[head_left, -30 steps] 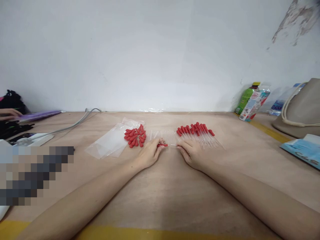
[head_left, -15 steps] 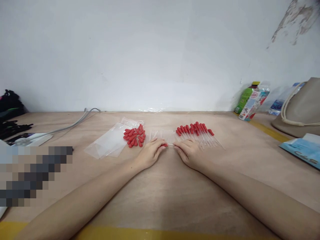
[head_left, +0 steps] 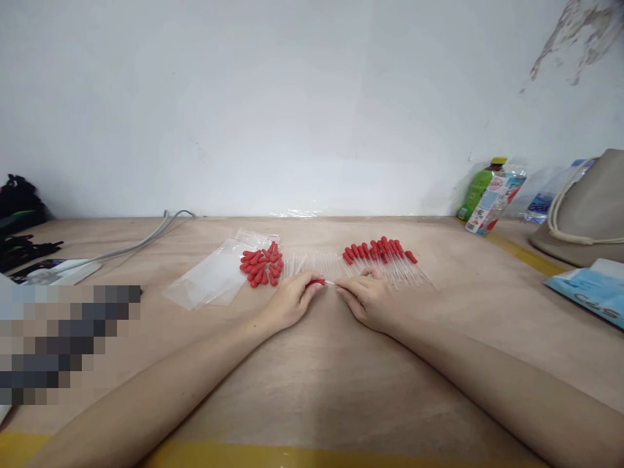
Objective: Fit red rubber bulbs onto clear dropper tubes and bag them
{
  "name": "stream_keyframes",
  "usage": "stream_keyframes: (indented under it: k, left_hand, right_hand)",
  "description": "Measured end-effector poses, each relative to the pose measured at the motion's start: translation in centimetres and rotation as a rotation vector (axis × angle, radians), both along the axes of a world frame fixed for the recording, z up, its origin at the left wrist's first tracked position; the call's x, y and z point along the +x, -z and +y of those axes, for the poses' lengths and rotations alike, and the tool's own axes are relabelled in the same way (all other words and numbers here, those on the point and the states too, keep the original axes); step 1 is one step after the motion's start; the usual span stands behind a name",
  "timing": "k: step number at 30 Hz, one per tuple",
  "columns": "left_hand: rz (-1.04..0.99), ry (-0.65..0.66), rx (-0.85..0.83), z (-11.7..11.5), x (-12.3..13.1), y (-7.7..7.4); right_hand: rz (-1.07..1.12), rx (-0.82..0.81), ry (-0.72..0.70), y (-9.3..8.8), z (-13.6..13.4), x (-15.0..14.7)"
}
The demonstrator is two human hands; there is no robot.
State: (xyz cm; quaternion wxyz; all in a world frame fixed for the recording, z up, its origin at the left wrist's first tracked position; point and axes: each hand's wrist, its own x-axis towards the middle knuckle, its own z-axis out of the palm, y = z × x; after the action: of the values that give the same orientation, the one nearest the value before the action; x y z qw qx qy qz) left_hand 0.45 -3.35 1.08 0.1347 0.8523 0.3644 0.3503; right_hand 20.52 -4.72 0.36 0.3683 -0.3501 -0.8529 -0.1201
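My left hand [head_left: 292, 300] pinches a red rubber bulb [head_left: 318, 282] at the middle of the wooden table [head_left: 322, 377]. My right hand [head_left: 366, 298] pinches the clear tube [head_left: 331, 283] that meets the bulb; the two hands nearly touch. Just behind the left hand lies a heap of loose red bulbs [head_left: 260, 264]. A row of bare clear tubes [head_left: 316, 263] lies behind the hands. Behind the right hand sit several finished droppers with red bulbs [head_left: 383, 255].
Clear plastic bags [head_left: 212, 276] lie left of the bulbs. A grey cable [head_left: 141, 244] runs to the far left, by dark items [head_left: 22, 224]. Bottles [head_left: 490, 195], a beige bag [head_left: 587, 211] and a blue packet [head_left: 587, 292] stand at the right. A yellow stripe [head_left: 244, 455] marks the near edge.
My hands have drawn closer together, so less of the red bulb shows between them. Another person's hand at the far left edge has gone from view.
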Motion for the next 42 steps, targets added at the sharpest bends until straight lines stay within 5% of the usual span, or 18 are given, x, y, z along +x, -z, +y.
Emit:
stream_keyframes:
  k: [15, 29, 35, 42]
  left_hand:
    - [0.046, 0.099, 0.004, -0.2, -0.4, 0.0]
    - [0.156, 0.153, 0.285, 0.3, -0.4, 0.7]
    - [0.081, 0.089, 0.407, 0.4, -0.7, 0.2]
    - [0.096, 0.012, 0.367, 0.3, -0.8, -0.2]
  right_hand:
    - [-0.085, -0.043, -0.107, 0.1, 0.4, 0.8]
    - [-0.227, -0.009, -0.027, -0.3, -0.2, 0.0]
    - [-0.168, 0.080, -0.006, -0.2, 0.2, 0.5]
    - [-0.117, 0.073, -0.023, 0.0, 0.6, 0.8]
